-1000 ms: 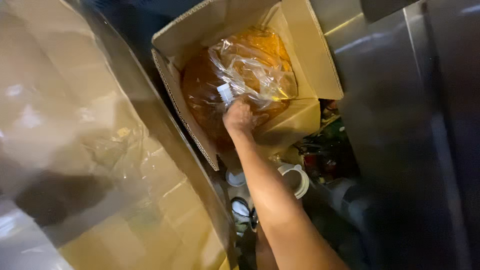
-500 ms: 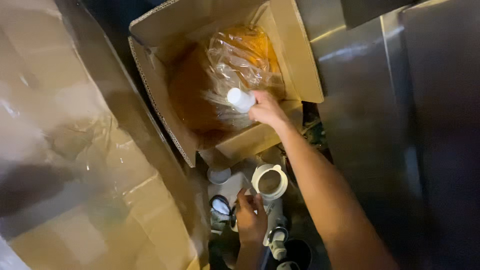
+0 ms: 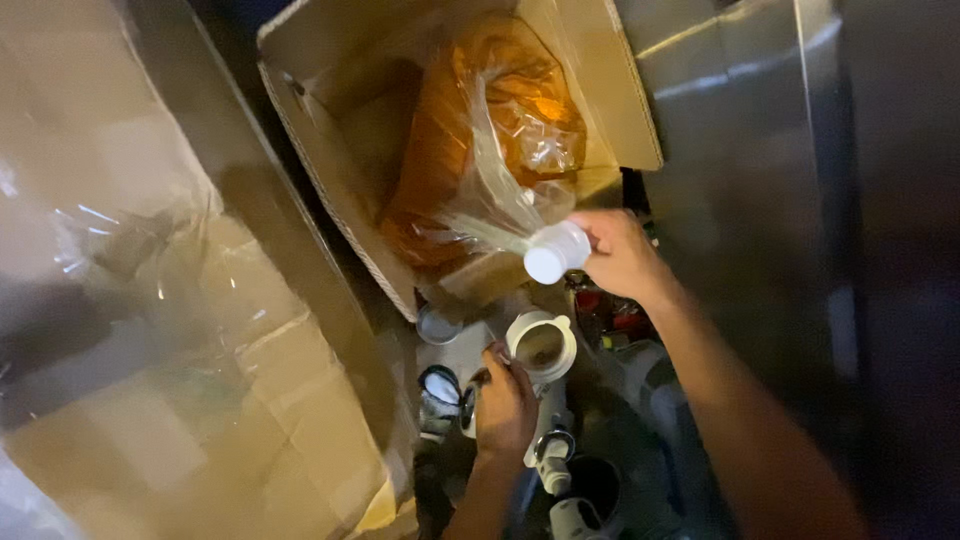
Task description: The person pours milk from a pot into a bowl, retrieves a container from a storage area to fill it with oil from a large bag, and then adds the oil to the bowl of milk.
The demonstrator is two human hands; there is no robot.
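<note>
An open cardboard box (image 3: 330, 190) holds a clear plastic bag (image 3: 480, 150) full of orange-brown liquid. My right hand (image 3: 622, 255) grips the bag's white spout cap (image 3: 556, 252) and pulls it out over the box's near edge. Below it my left hand (image 3: 505, 405) holds a white container with handles (image 3: 542, 346), its mouth facing up under the cap.
A large cardboard surface under clear plastic film (image 3: 170, 330) fills the left. Stainless steel panels (image 3: 740, 130) stand on the right. Small round lids and cans (image 3: 438, 385) and dark containers (image 3: 590, 490) crowd the floor near my left hand.
My right hand pulled the white cap from inside the box out over its edge. My left hand came into view and brought the white container up under it.
</note>
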